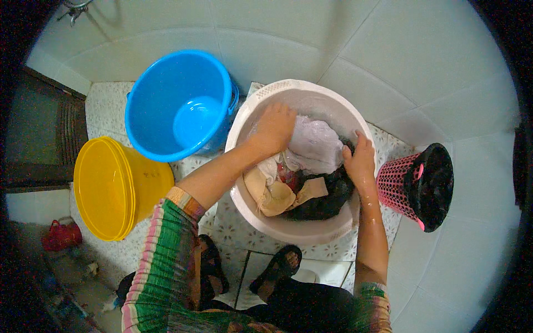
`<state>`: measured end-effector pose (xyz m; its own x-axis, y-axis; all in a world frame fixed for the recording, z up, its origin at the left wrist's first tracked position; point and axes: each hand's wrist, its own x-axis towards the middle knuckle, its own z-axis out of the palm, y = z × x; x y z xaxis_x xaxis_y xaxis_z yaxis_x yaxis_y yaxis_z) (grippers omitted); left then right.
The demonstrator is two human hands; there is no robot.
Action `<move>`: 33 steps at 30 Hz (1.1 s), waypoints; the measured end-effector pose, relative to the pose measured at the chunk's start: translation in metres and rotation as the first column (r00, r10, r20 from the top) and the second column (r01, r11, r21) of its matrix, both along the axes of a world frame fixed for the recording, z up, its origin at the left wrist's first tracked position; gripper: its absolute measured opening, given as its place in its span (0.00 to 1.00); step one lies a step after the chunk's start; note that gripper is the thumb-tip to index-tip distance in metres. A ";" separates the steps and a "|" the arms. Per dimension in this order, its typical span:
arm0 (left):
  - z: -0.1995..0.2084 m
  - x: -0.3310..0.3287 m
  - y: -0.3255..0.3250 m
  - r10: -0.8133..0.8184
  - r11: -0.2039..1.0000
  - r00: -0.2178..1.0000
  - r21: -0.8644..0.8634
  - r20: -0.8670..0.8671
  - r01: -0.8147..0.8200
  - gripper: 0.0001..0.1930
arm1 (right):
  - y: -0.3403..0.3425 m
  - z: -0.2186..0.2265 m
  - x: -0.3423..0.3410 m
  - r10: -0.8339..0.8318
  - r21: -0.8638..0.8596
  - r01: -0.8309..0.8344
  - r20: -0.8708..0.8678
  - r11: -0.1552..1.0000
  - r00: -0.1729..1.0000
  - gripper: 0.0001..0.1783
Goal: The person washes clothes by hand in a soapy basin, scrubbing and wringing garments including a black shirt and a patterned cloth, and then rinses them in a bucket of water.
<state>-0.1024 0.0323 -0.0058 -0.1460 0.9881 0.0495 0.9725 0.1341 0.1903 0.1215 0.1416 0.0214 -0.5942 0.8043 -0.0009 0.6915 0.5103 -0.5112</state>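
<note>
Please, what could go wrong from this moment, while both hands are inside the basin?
Drops on the right forearm suggest splashing: water from the basin might reach the tiled floor near the sandals and make it slippery. The pale lilac cloth lies close to the dark cloth, so dye might possibly stain it.

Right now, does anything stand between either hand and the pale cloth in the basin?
Nothing visible does. Over the basin, the left hand is at the upper left edge of the pale cloth, the right hand by its right edge. The dark clothes lie mostly nearer the person, without covering it.
</note>
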 end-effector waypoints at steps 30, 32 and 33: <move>0.091 0.132 0.011 -0.459 0.876 0.333 0.481 0.824 0.017 0.20 | -0.020 -0.025 0.018 -0.786 -0.869 -0.488 -0.361 0.087 0.503 0.14; 0.061 0.126 0.009 -0.452 0.869 0.558 0.484 0.695 0.102 0.19 | -0.022 -0.037 0.011 -0.791 -0.878 -0.467 -0.357 0.104 0.496 0.15; 0.037 0.120 0.009 -0.444 0.868 0.658 0.476 0.609 0.145 0.18 | -0.021 -0.044 0.004 -0.782 -0.885 -0.447 -0.371 0.133 0.501 0.15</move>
